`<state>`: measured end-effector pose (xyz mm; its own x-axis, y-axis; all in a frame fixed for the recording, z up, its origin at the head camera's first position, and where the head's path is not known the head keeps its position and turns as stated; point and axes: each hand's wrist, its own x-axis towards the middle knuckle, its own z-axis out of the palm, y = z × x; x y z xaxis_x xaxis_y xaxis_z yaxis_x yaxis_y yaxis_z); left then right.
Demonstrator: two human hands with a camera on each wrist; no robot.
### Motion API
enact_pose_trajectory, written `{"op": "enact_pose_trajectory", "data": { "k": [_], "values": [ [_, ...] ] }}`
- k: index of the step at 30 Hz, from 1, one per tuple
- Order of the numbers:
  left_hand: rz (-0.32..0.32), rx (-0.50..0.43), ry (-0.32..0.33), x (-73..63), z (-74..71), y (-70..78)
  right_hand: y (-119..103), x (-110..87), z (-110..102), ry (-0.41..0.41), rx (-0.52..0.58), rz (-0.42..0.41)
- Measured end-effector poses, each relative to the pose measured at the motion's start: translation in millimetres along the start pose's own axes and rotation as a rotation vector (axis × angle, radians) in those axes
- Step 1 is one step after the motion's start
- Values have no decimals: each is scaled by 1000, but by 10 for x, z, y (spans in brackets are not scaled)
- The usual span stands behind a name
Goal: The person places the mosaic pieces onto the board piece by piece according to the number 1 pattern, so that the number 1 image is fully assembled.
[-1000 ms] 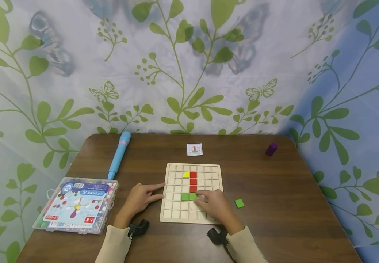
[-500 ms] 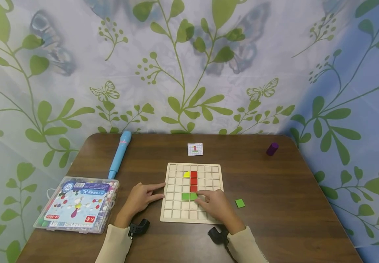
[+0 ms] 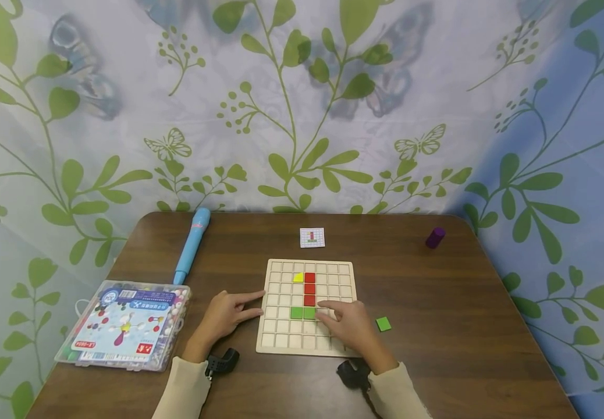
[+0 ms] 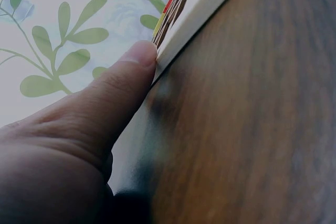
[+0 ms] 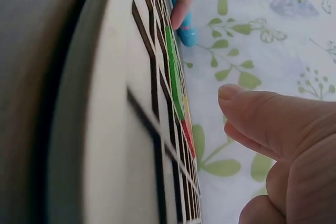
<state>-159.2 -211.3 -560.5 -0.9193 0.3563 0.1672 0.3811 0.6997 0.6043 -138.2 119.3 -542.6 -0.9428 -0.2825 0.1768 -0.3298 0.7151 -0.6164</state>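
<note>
A wooden grid board (image 3: pixel 276 341) lies mid-table, with three red tiles (image 3: pixel 309 288) in a column, a yellow piece (image 3: pixel 299 278) beside the top one, and two green tiles (image 3: pixel 302 313) side by side below. My left hand (image 3: pixel 221 317) touches the board's left edge with extended index finger and thumb; the thumb (image 4: pixel 126 72) meets the edge in the left wrist view. Just right of the green tiles, my right hand (image 3: pixel 351 326) hovers over the board, thumb and index finger apart, nothing between them. A loose green tile (image 3: pixel 383 324) lies on the table to its right.
A small printed pattern card (image 3: pixel 312 237) lies behind the board. To the left are a blue microphone-shaped object (image 3: pixel 192 244) and a clear plastic box (image 3: pixel 118 326) of coloured balls. A purple cylinder (image 3: pixel 435 237) is at the back right.
My right hand has shifted slightly right, its fingertips coming away from the right-hand green tile. The left hand stays at the board's edge.
</note>
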Motion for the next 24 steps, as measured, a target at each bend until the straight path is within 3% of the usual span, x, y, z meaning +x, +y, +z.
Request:
{"op": "enact_pose_trajectory", "data": {
  "k": [5, 11, 14, 19, 24],
  "values": [
    [2, -10, 6, -6, 1, 1, 192, -124, -95, 116, 0, -99],
    [20, -4, 17, -14, -12, 7, 499, -409, -241, 318, 39, -224],
    [22, -4, 23, -26, -24, 11, 599, -546, -308, 365, 36, -267],
    [28, -5, 24, -28, -26, 14, 735, -706, -411, 404, 52, -238],
    [28, -8, 17, -13, -10, 29, 854, -825, -526, 421, 28, -141]
  ]
}}
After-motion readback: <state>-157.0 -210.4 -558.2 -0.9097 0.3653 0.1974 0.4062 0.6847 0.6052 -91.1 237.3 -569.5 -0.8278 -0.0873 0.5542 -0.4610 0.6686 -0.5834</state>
